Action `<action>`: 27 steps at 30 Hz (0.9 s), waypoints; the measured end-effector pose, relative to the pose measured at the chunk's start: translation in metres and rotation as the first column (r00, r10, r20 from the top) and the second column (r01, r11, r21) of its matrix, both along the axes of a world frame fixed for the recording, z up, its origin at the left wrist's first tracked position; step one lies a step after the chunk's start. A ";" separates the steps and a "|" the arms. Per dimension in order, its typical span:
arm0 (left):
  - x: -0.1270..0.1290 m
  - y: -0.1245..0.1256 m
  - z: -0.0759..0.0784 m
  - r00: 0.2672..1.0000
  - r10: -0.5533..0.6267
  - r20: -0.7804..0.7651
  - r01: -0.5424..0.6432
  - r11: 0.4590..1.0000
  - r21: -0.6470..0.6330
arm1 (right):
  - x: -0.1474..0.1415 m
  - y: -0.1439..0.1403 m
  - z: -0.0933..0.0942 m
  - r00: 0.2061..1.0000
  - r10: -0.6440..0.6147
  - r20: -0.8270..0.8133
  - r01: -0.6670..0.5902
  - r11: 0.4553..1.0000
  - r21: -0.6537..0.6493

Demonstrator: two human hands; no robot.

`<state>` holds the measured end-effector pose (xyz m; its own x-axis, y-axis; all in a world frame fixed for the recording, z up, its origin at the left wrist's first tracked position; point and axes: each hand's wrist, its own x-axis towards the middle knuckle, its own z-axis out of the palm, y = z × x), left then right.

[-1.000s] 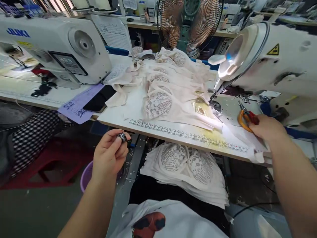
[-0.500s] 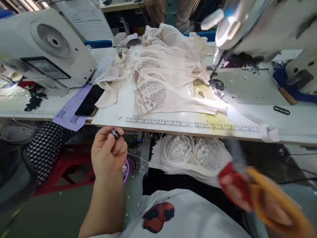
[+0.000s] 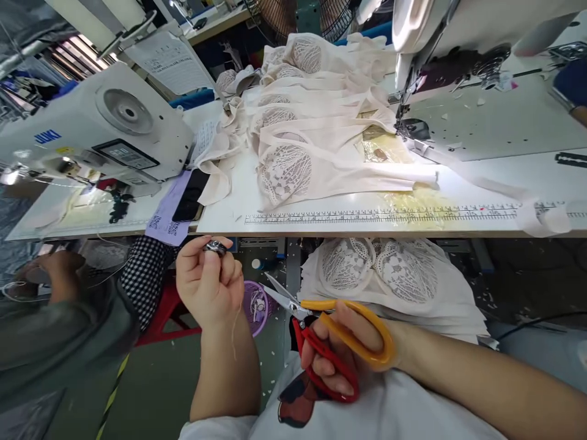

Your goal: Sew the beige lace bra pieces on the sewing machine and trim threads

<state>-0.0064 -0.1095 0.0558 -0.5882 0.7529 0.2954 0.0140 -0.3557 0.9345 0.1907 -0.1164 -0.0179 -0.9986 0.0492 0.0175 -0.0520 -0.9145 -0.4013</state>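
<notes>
My left hand [image 3: 211, 292] is raised just below the table's front edge, its fingers closed on a small shiny dark metal piece that looks like a bobbin case [image 3: 214, 247]. A thin pale thread [image 3: 234, 335] hangs down by the wrist. In front of my body, my right hand [image 3: 351, 324] grips scissors [image 3: 297, 310] with one red and one orange handle. Their blades are parted and point towards my left forearm, apart from it. Lacy cream bras [image 3: 403, 278] lie in a stack on my lap, behind the scissors.
More cream bras [image 3: 287, 174] are spread across the table beside a sewing machine [image 3: 426, 36]. A ruler strip [image 3: 367, 215] runs along the front edge. On the left are a second machine [image 3: 123, 116], a black phone [image 3: 190, 195] and a co-worker's arm [image 3: 62, 281]. A purple basket [image 3: 259, 327] stands below.
My right hand has swung in from the right with the scissors, close to my left hand. The left hand keeps its hold on the bobbin case. The view has shifted slightly left.
</notes>
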 end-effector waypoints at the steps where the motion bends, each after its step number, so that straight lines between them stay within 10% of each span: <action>1: 0.002 0.000 -0.001 0.999 0.020 -0.027 -0.020 1.000 0.009 | -0.002 0.000 0.001 1.000 0.015 0.005 -0.015 1.000 -0.007; 13: 0.016 0.003 -0.017 0.869 0.336 -0.363 -0.297 0.941 0.160 | -0.023 0.005 0.013 0.987 0.128 0.102 -0.119 0.989 -0.089; 27: 0.006 0.003 -0.030 0.602 0.525 -0.601 -0.327 0.849 0.414 | -0.043 0.004 0.025 0.981 0.053 0.187 -0.041 0.997 -0.068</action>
<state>-0.0002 -0.1066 0.0258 -0.3854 0.3152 0.8672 0.8053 -0.3440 0.4829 0.1478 -0.1122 0.0068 -0.9849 -0.0031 -0.1732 0.0628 -0.9382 -0.3404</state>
